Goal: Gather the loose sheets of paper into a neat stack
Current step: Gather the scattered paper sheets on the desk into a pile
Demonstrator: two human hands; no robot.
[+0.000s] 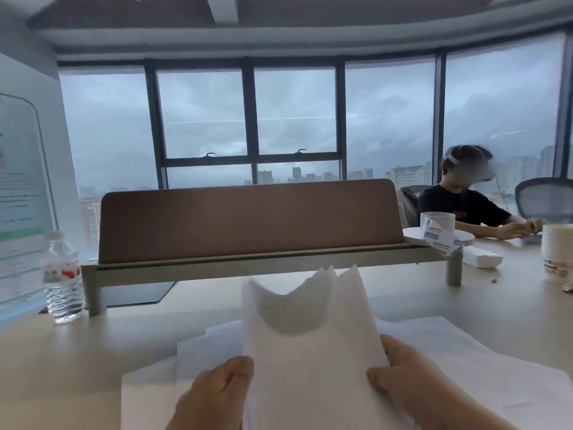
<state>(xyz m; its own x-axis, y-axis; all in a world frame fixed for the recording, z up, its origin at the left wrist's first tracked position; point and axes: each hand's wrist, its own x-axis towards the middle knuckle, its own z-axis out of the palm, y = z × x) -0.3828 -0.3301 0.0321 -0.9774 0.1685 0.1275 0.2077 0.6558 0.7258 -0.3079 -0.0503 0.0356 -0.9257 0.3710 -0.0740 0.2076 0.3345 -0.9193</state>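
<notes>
While a brown desk divider (248, 218) on a raised grey shelf (257, 268) walls off the far side of the pale table (77, 352), a clear plastic water bottle (63, 277) with a white cap stands at the shelf's left leg, just beside a printed sign (18, 193) at the left edge; to the right, beyond the divider's end, sit a white round container with blue-printed cards (437, 232), a flat white box (480, 257) and a stack of paper cups (558, 252); a second person in a black T-shirt (459, 209) sits at the far right, next to a mesh office chair (542, 197); tall windows (248, 119) behind show grey sky and distant towers. Nothing stands between the camera and the hands.

Both hands hold 1 bundle of white paper sheets (310, 336) upright above the table, its top corners uneven and drooping, blurred; the left hand (214, 395) grips the bundle's left edge, thumb on the near face; the right hand (400, 373) grips the right edge, thumb forward, fingers wrapped behind; the hands stand apart, 1 at each side. More loose sheets (465, 367) lie flat on the table beneath and to both sides.
</notes>
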